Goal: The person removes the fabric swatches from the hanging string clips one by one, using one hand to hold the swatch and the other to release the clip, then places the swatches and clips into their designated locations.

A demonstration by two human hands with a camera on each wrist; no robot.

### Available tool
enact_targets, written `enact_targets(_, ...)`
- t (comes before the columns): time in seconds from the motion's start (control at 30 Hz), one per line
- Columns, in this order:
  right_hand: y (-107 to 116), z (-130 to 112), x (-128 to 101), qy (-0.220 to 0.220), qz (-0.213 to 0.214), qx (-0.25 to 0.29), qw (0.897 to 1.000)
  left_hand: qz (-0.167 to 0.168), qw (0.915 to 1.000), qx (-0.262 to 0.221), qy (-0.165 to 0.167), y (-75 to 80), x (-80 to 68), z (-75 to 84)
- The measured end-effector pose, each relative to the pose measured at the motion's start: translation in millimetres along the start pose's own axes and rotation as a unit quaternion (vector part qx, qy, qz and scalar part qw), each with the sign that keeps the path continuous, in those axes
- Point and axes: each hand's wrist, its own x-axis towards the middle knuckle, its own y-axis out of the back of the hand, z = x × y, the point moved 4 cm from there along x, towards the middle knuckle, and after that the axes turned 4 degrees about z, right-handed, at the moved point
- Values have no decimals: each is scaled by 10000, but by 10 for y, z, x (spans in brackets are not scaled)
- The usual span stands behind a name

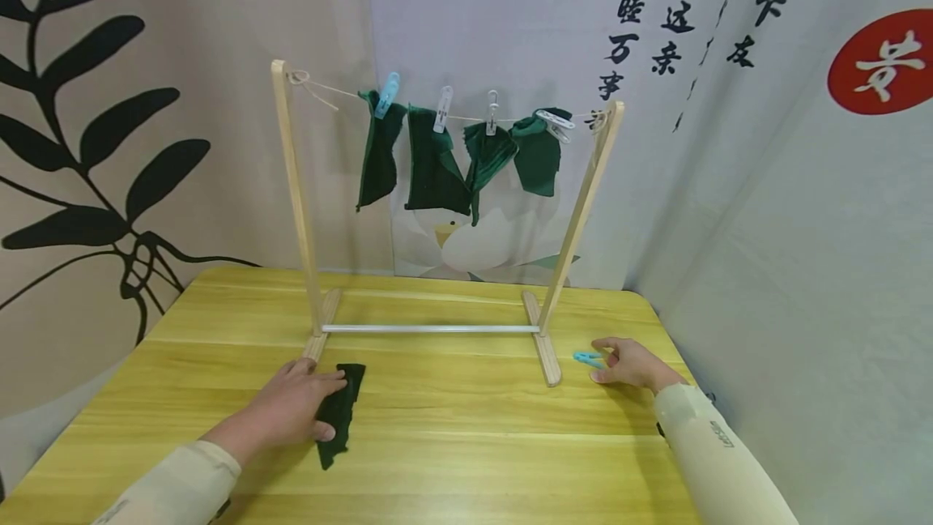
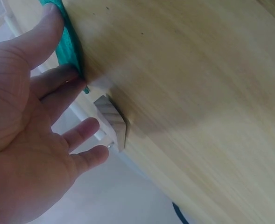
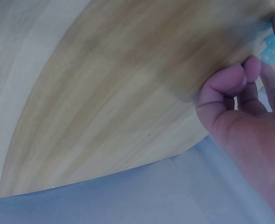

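Observation:
A small dark green cloth (image 1: 339,416) lies on the table at left of centre. My left hand (image 1: 295,403) rests over its left edge. Seen from the left wrist, the thumb and two fingers touch the green cloth (image 2: 70,46), while the other two fingers (image 2: 91,156) stick out beside a wooden foot. At the right, a light blue clothespin (image 1: 589,359) lies on the table. My right hand (image 1: 632,364) is right at it, thumb and forefinger spread on either side of its near end. The right wrist view shows the blue clothespin (image 3: 270,49) partly hidden behind the fingers.
A wooden drying frame (image 1: 297,193) stands at the back, with a white bar (image 1: 430,329) low between its feet. Along its string hang several green cloths (image 1: 437,168), held by blue, white and clear clothespins (image 1: 442,109). Printed curtains surround the wooden table (image 1: 452,420).

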Motion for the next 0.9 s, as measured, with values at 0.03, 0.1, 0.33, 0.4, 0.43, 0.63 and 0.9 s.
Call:
enact_targets(0.03,3,0,0,4,-3,-8,10000,0,10000,-6,-1,2,1,0)
enact_targets(0.1,7,-4,-2,-28,-2,-9,10000,1,10000,-1,-11,3,4,-3)
enact_targets(0.33,12,-1,7,-188,-30,-40,9998,1,10000,24,-55,-7,14,-7)
enact_targets(0.4,12,5,11,-199,-35,-64,9998,-2,10000,18,-52,-4,16,-4)
enact_targets(0.43,11,7,11,-198,-35,-68,9998,-11,10000,8,-40,-4,15,-2)
enact_targets(0.63,8,18,-4,-87,-20,-82,9999,-26,10000,-26,-44,0,7,11)
enact_targets(0.9,11,-30,-32,19,-39,86,10000,-14,10000,-64,-42,-10,18,-16)
